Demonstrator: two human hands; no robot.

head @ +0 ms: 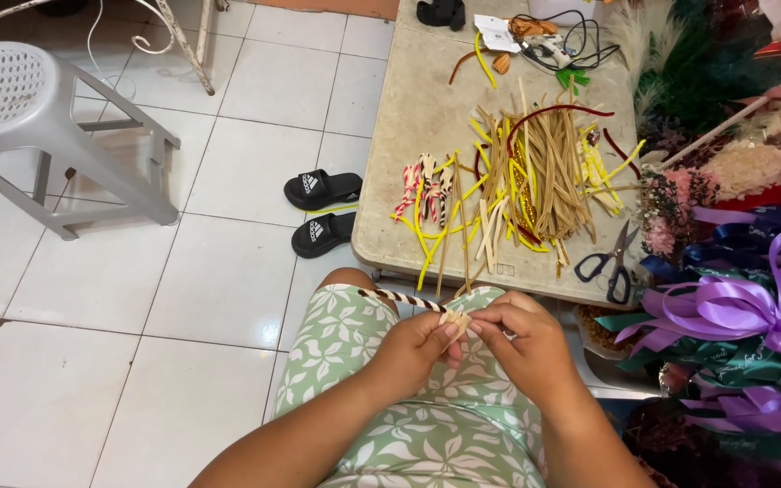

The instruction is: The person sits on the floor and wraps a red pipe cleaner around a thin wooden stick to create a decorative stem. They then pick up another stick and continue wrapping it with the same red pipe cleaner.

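- My left hand point(416, 346) and right hand point(515, 339) both pinch the striped pipe cleaner point(401, 299) onto beige strips point(456, 323).
- One piece underway; big pile point(535, 172) on the table point(409, 117) untouched.

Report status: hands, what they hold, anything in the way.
Left hand and right hand together, pinching beige pipe cleaner. Striped pipe cleaner sticks out left. Nothing in the way; scissors on table.
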